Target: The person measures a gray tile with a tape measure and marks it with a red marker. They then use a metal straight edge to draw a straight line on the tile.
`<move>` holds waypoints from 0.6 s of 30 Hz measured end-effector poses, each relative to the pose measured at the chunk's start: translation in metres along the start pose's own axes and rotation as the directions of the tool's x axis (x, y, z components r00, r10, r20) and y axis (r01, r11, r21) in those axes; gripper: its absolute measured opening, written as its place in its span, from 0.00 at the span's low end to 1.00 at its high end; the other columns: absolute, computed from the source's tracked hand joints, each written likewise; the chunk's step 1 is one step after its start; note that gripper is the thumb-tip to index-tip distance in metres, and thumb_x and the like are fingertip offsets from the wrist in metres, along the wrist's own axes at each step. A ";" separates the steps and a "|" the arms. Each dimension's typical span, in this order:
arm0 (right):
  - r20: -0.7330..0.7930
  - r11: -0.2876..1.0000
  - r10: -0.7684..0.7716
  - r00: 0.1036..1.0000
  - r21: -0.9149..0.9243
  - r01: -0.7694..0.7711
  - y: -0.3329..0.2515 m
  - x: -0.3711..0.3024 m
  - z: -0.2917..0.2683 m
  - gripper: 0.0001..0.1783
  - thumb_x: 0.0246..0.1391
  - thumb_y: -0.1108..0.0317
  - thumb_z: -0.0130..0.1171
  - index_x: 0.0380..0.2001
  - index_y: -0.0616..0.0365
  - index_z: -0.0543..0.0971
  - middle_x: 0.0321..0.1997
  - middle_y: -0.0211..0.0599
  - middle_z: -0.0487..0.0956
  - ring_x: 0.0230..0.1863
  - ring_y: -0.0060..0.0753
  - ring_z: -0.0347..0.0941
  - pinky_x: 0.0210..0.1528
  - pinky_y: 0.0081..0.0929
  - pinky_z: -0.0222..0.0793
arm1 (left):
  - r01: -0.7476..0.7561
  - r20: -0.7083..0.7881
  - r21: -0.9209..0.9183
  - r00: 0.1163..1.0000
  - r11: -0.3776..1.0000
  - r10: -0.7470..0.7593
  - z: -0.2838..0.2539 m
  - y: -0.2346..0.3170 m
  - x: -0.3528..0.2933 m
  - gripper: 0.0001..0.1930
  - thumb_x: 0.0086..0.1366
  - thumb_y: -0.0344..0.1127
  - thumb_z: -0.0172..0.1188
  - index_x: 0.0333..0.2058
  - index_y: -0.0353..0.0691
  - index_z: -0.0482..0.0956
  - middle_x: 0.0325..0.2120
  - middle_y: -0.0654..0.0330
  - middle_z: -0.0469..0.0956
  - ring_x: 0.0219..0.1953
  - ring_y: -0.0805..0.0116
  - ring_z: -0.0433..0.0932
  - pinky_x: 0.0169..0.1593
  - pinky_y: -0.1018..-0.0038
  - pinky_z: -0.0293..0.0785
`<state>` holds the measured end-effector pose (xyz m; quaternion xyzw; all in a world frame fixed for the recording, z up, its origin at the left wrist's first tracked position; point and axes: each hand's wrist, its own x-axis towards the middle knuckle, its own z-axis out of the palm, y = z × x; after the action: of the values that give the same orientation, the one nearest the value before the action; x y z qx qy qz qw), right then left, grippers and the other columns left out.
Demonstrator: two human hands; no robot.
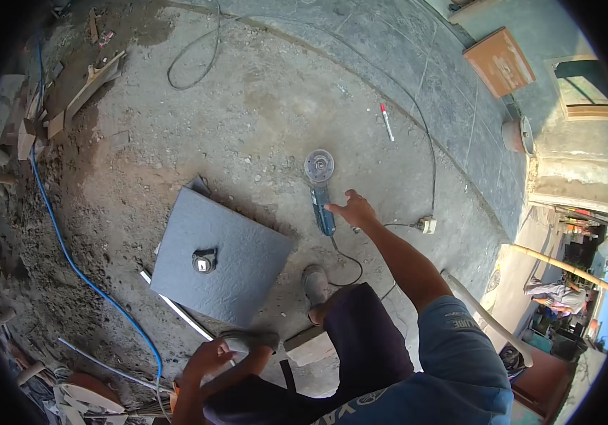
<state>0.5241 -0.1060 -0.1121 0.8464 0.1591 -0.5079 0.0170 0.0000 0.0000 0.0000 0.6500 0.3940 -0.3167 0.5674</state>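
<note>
Mostly teal grinder point(322, 210), grey disc point(315, 163); right fingers point(353, 197) spread, left fingers point(220, 349): can't tell.

Outdoor building work area: rough concrete ground point(261, 106), wood scraps point(95, 86), angle grinder point(321, 204), grey tile point(222, 225).

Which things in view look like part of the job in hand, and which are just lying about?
Likely job items:
- angle grinder, at the right hand
- grey slab
- black tape measure, on the slab

Apparently lying about:
- blue hose
- wood scraps
- orange-brown board
</note>
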 end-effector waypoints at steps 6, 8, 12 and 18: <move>-0.617 0.951 -0.307 0.725 -0.165 0.262 -0.002 0.123 0.101 0.52 0.41 0.40 0.68 0.59 0.64 0.61 0.53 0.57 0.73 0.55 0.56 0.71 0.56 0.46 0.68 | -0.357 -0.615 0.025 0.731 0.934 0.296 -0.094 -0.004 0.181 0.09 0.59 0.25 0.63 0.34 0.35 0.70 0.17 0.61 0.69 0.20 0.78 0.65 0.25 0.77 0.62; -0.723 0.939 -0.239 0.649 -0.003 0.343 -0.003 0.142 0.115 0.44 0.42 0.46 0.69 0.54 0.65 0.64 0.48 0.57 0.74 0.50 0.58 0.72 0.52 0.49 0.69 | -0.454 -0.729 0.069 0.585 0.888 0.355 -0.122 0.006 0.203 0.08 0.63 0.28 0.61 0.35 0.35 0.71 0.21 0.65 0.71 0.23 0.80 0.67 0.28 0.79 0.65; -0.766 0.923 -0.273 0.582 -0.037 0.383 0.008 0.148 0.114 0.39 0.44 0.51 0.68 0.51 0.65 0.64 0.48 0.58 0.74 0.50 0.58 0.72 0.51 0.50 0.69 | -0.689 -0.825 0.016 0.400 0.725 0.399 -0.130 0.037 0.227 0.08 0.66 0.34 0.59 0.35 0.36 0.72 0.23 0.67 0.71 0.27 0.80 0.69 0.31 0.81 0.68; -0.773 0.951 -0.279 0.570 -0.141 0.274 0.070 0.102 0.112 0.35 0.46 0.51 0.62 0.51 0.63 0.66 0.49 0.55 0.74 0.52 0.57 0.71 0.52 0.48 0.69 | -0.842 -0.851 0.099 0.204 0.530 0.483 -0.132 0.098 0.200 0.08 0.66 0.33 0.60 0.36 0.36 0.72 0.24 0.67 0.71 0.26 0.81 0.68 0.30 0.82 0.66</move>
<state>0.4926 -0.1681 -0.2642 0.9468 0.2818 -0.0829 -0.1313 0.1781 0.1562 -0.1036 0.6911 0.3269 0.3843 0.5175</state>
